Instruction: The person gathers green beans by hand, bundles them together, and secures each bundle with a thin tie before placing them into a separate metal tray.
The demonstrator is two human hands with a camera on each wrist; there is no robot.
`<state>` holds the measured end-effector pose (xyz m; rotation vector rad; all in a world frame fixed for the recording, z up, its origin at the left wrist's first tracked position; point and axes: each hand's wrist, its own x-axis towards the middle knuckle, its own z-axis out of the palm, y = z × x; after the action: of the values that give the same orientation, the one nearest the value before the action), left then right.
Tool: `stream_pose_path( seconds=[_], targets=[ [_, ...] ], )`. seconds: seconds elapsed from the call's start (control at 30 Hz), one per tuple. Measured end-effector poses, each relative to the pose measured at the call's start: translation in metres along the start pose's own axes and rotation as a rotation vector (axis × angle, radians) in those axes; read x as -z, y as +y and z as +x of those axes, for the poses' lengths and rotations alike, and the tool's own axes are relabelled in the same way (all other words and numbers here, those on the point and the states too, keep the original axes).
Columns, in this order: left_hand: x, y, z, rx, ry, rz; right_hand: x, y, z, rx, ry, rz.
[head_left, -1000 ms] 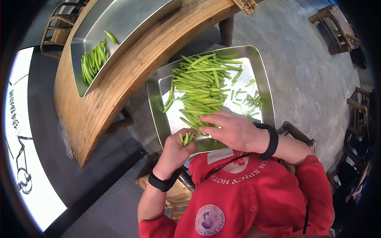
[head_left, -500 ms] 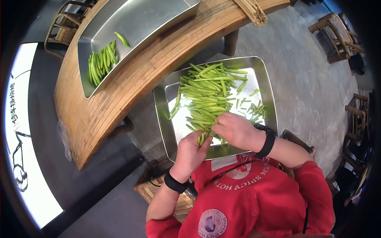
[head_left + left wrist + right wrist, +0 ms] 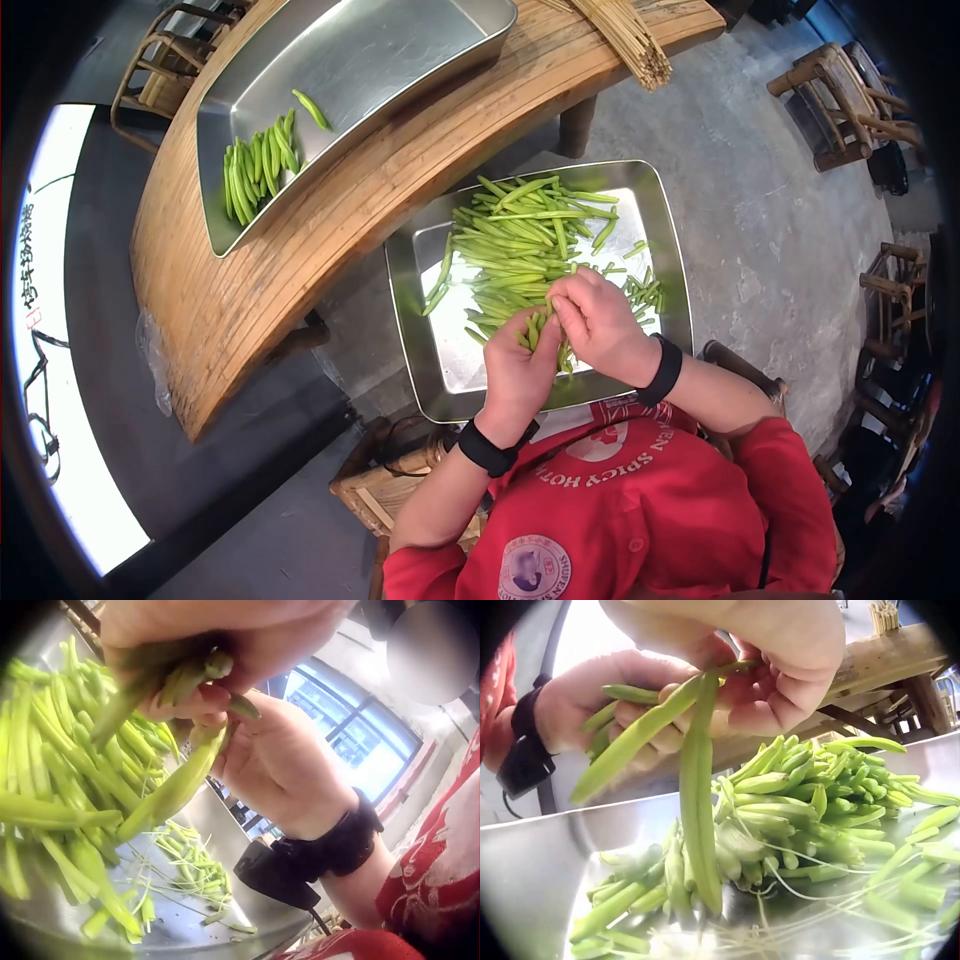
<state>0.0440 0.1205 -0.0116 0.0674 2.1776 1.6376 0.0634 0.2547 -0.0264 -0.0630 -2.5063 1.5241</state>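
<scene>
My left hand (image 3: 518,372) grips a small bunch of green beans (image 3: 535,328) over the near side of a metal tray (image 3: 404,300). Close against it, my right hand (image 3: 603,325) pinches the end of a bean between thumb and fingers. In the right wrist view, two long beans (image 3: 697,802) hang down from the fingertips, and more bean ends poke out of the left fist. A large pile of beans (image 3: 510,235) fills the tray's middle. Short bean pieces (image 3: 645,293) lie at its right side, with thin pale strings (image 3: 795,892) in front of the pile.
A curved wooden table (image 3: 330,190) stands to the front left. On it are a second metal tray (image 3: 390,60), holding a row of beans (image 3: 262,165), and a bundle of sticks (image 3: 635,45). Wooden chairs (image 3: 835,90) stand on the right. A stool (image 3: 375,495) is beside me.
The right hand, fingers spread over the pile's near edge a second ago, has closed its fingertips on a bean. The left hand has moved right with its bunch to meet it.
</scene>
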Motion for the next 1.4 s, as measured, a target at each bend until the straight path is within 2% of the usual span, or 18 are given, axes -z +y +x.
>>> stream_pose_path(
  seconds=[0.1, 0.17, 0.2, 0.27, 0.33, 0.43, 0.57, 0.63, 0.67, 0.8, 0.87, 0.9, 0.97, 1.0, 1.07, 1.17, 1.3, 1.4],
  targets=[
    [0.004, 0.003, 0.003, 0.053, -0.015, -0.038, 0.007, 0.002, 0.003, -0.008, -0.053, 0.062],
    [0.025, 0.011, 0.005, 0.134, -0.209, 0.066, 0.016, 0.005, 0.005, -0.005, -0.237, 0.114],
    [0.034, 0.009, 0.007, 0.143, -0.209, 0.065, 0.017, 0.006, 0.004, -0.012, -0.241, 0.117],
    [0.050, 0.006, 0.010, 0.136, -0.364, 0.229, 0.020, 0.010, 0.004, 0.029, -0.237, 0.150],
    [0.056, 0.012, 0.009, 0.143, -0.353, 0.200, 0.025, 0.012, 0.005, -0.003, -0.258, 0.136],
    [0.050, 0.018, 0.005, 0.281, -0.218, -0.007, 0.027, 0.014, 0.003, -0.347, -0.252, 0.345],
    [0.018, 0.018, 0.003, 0.176, -0.197, 0.008, 0.019, 0.006, -0.001, -0.403, -0.204, 0.333],
    [0.010, 0.011, 0.006, 0.128, -0.217, 0.085, 0.014, 0.001, -0.006, -0.388, -0.172, 0.551],
    [0.007, 0.007, 0.007, 0.081, -0.235, 0.165, 0.013, 0.002, -0.008, -0.388, -0.169, 0.548],
    [0.016, 0.015, 0.010, 0.140, -0.267, 0.149, 0.021, 0.008, -0.004, -0.255, -0.172, 0.340],
    [0.025, 0.015, 0.011, 0.179, -0.316, 0.159, 0.027, 0.012, 0.000, -0.023, -0.335, 0.204],
    [0.029, 0.015, 0.012, 0.214, -0.360, 0.168, 0.031, 0.013, 0.001, -0.022, -0.336, 0.205],
    [0.036, 0.012, 0.010, 0.222, -0.378, 0.146, 0.037, 0.013, 0.000, 0.112, -0.495, -0.134],
    [0.038, 0.012, 0.010, 0.226, -0.397, 0.124, 0.039, 0.011, 0.003, 0.112, -0.495, -0.132],
    [0.039, 0.016, 0.009, 0.220, -0.408, 0.113, 0.039, 0.006, 0.008, 0.340, -0.430, -0.255],
    [0.039, 0.016, 0.008, 0.229, -0.418, 0.099, 0.034, 0.010, 0.007, 0.443, -0.334, -0.131],
    [0.034, 0.024, 0.003, 0.208, -0.434, 0.180, 0.030, 0.019, -0.003, 0.367, -0.393, -0.132],
    [0.027, 0.020, 0.003, 0.248, -0.360, 0.106, 0.029, 0.011, -0.004, 0.357, -0.271, -0.113]
  ],
)
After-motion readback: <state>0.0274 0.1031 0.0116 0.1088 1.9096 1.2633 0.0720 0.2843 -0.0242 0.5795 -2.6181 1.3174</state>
